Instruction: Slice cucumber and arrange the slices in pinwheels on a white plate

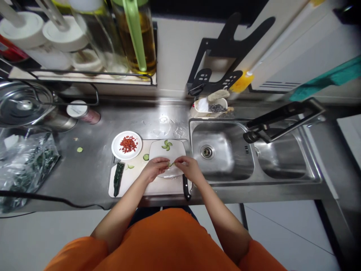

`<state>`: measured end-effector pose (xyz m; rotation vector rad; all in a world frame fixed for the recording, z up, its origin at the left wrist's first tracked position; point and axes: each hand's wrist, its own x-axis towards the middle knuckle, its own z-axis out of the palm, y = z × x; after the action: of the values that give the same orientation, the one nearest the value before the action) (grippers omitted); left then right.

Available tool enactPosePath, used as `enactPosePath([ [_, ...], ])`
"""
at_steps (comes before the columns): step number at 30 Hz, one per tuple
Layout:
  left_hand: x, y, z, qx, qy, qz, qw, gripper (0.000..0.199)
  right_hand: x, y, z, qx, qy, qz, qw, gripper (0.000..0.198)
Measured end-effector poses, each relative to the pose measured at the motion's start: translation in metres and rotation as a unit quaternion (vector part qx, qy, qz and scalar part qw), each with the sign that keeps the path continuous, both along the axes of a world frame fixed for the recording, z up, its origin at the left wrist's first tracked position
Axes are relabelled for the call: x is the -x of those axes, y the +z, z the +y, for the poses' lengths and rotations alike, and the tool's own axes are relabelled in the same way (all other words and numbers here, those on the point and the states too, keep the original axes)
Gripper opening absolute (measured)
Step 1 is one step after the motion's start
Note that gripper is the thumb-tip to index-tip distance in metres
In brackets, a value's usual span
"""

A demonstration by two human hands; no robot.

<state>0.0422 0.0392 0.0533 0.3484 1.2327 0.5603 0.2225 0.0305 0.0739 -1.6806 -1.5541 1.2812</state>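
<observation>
Over the front half of a white square plate point(158, 149), my left hand point(155, 168) and my right hand point(190, 169) pinch a thin green cucumber slice point(172, 164) between their fingertips. Several cucumber pieces point(167, 145) lie in a pinwheel at the plate's far side. The plate rests on a white cutting board point(132, 182). Left of the plate are a round cucumber slice point(146, 157) and a cut sliver point(130, 166). A dark green cucumber length point(118, 179) lies at the board's left end. Below my right hand shows the black handle of a knife point(186, 188).
A round white plate of red berries point(128, 145) stands at the board's back left corner. To the right is a double steel sink point(225, 150) with a black faucet point(282, 116). A plastic bag of greens point(28, 165), a pot point(28, 105) and a lidded jar point(83, 112) stand left.
</observation>
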Motion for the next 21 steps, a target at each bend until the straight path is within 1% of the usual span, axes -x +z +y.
enactPosePath([
  [3, -0.013, -0.005, 0.004, -0.072, -0.049, 0.074, 0.993, 0.018, -0.010, -0.010, 0.007, -0.017, 0.000, -0.060, 0.998, 0.013],
  [5, -0.023, -0.009, 0.008, -0.119, -0.093, 0.131, 0.980, 0.013, -0.017, -0.016, 0.013, -0.030, 0.010, -0.122, 0.992, 0.011],
  [6, -0.027, -0.011, 0.011, -0.141, -0.116, 0.168, 0.969, 0.011, -0.020, -0.019, 0.016, -0.034, 0.017, -0.154, 0.987, 0.011],
  [8, -0.035, -0.014, 0.015, -0.185, -0.157, 0.250, 0.937, 0.007, -0.024, -0.022, 0.023, -0.036, 0.034, -0.212, 0.976, 0.012],
  [11, -0.045, -0.017, 0.020, -0.239, -0.196, 0.341, 0.888, 0.005, -0.027, -0.022, 0.031, -0.019, 0.057, -0.284, 0.957, 0.015],
  [13, -0.050, -0.019, 0.022, -0.253, -0.208, 0.361, 0.873, 0.005, -0.026, -0.019, 0.036, -0.008, 0.071, -0.318, 0.945, 0.016],
  [18, -0.057, -0.019, 0.020, -0.263, -0.230, 0.366, 0.863, 0.010, -0.021, -0.013, 0.041, 0.002, 0.103, -0.362, 0.927, 0.020],
  [21, -0.059, -0.019, 0.018, -0.279, -0.251, 0.375, 0.848, 0.012, -0.020, -0.013, 0.041, 0.017, 0.117, -0.379, 0.918, 0.020],
])
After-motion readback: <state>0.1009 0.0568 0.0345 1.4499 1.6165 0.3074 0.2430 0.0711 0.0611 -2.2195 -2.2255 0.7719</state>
